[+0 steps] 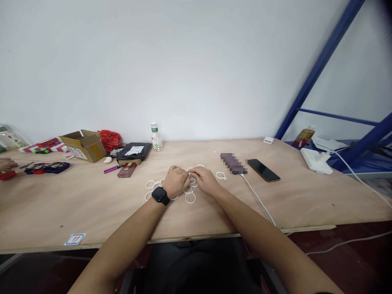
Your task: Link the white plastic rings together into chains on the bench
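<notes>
My left hand (177,182), with a black watch on its wrist, meets my right hand (206,180) over the middle of the table. Both have their fingers pinched together at a small white piece, seemingly part of a white plastic ring; my fingers hide most of it. Several more white rings with small eyelets lie loose under and around my hands. One white ring (190,202) rests just in front of them. Another ring (216,175) lies apart, to the right of my right hand.
A phone (263,170) lies right of a blurred dark object (232,163) with a white cable. At the back left stand a bottle (156,141), a black parcel (134,152), a maroon box (126,170) and an open carton (88,147). Another person's hand (7,164) is at far left.
</notes>
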A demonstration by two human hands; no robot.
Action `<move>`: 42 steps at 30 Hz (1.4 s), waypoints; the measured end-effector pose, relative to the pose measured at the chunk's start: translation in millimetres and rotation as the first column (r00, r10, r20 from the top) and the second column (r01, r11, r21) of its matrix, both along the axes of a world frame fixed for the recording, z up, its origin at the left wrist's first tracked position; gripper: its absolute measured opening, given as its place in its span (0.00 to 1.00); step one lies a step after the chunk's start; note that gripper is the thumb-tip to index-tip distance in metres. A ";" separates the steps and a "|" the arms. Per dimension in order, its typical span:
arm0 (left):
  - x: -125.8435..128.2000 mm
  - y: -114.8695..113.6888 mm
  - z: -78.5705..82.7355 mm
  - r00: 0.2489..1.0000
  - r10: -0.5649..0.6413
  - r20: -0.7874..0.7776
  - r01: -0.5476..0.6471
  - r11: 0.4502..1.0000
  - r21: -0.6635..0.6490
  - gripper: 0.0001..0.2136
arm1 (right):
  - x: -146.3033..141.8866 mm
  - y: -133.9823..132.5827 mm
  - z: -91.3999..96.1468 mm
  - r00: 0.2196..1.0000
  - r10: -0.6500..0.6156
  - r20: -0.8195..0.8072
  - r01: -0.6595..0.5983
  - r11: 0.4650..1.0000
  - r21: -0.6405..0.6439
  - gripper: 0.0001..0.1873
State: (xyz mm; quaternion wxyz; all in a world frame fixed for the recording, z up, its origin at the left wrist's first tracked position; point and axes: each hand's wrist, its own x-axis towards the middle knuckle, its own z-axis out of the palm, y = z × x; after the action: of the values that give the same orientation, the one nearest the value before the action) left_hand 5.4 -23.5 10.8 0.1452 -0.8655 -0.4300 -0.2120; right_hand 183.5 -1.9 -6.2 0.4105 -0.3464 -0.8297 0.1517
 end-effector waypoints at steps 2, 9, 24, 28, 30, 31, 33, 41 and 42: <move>0.0 -0.6 -0.5 1.000 0.004 -0.005 -0.004 1.000 -0.008 0.14 | -1.2 0.5 -0.6 1.000 0.013 0.008 -0.013 1.000 0.000 0.11; -1.6 5.2 -2.1 0.996 0.046 0.071 -0.039 0.994 -0.102 0.15 | -7.3 -1.9 -0.8 0.999 -0.048 -0.004 0.048 0.999 -0.009 0.13; -16.0 9.1 -3.2 0.972 0.171 0.162 -0.157 0.983 -0.094 0.14 | 27.2 32.3 -17.9 0.809 -0.327 0.489 0.397 0.917 -0.044 0.17; -8.8 2.6 3.8 0.988 0.062 0.138 -0.054 0.997 -0.057 0.13 | 22.7 30.2 -15.1 0.808 -0.335 0.484 0.401 0.915 -0.036 0.10; -6.1 0.7 4.6 0.992 0.031 0.126 -0.026 0.999 -0.044 0.12 | 21.8 29.7 -12.5 0.826 -0.347 0.445 0.402 0.915 -0.033 0.08; -5.1 0.2 4.2 0.992 0.022 0.122 -0.017 0.999 -0.041 0.12 | 21.2 29.4 -11.1 0.839 -0.351 0.415 0.399 0.916 -0.032 0.08; -3.7 0.3 2.3 0.992 0.016 0.123 -0.011 0.999 -0.047 0.13 | 19.0 27.9 -8.5 0.878 -0.348 0.329 0.380 0.925 -0.034 0.09; -7.6 7.4 -6.1 0.983 0.062 0.176 -0.049 0.996 -0.074 0.14 | 0.4 7.4 -4.3 0.991 -0.097 -0.092 0.087 0.991 -0.104 0.09; -8.5 7.7 -6.2 0.982 0.063 0.180 -0.050 0.996 -0.073 0.14 | -0.8 5.6 -4.7 0.990 -0.082 -0.113 0.068 0.989 -0.130 0.10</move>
State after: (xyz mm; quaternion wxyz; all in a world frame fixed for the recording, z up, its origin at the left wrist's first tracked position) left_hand -3.1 -15.8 4.6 0.0818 -0.8343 -0.4729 -0.2713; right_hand 182.7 3.7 -11.0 0.4415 -0.3931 -0.7792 0.2084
